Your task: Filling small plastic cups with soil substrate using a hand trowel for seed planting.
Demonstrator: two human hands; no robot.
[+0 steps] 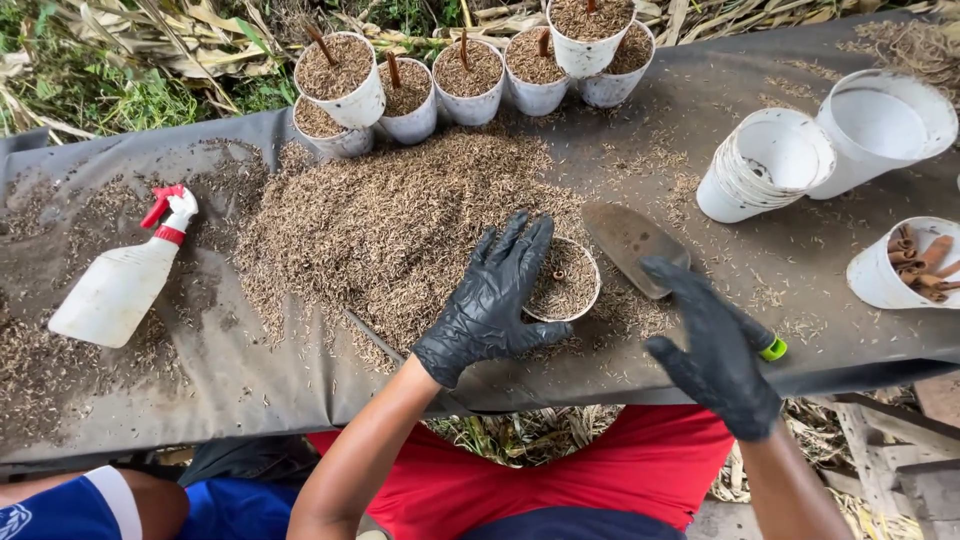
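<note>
My left hand (495, 300), in a black glove, cups the near left side of a white cup (568, 282) filled with brown husk mix; a small stick end shows in the fill. My right hand (712, 345), also gloved in black, hovers open just right of the cup and holds nothing. Under it lies a metal trowel (630, 243) with a green-tipped handle (772, 349), its blade pointing toward the cup. A broad heap of husk mix (390, 220) spreads over the dark sheet (250, 380) behind my left hand.
Several filled white cups (440, 85) with upright sticks stand along the far edge. A white spray bottle (120, 280) with a red trigger lies at left. At right are stacked empty cups (765, 165), a larger tipped cup (880, 130) and a cup of brown stick pieces (915, 265). Another person's arm (80, 505) shows bottom left.
</note>
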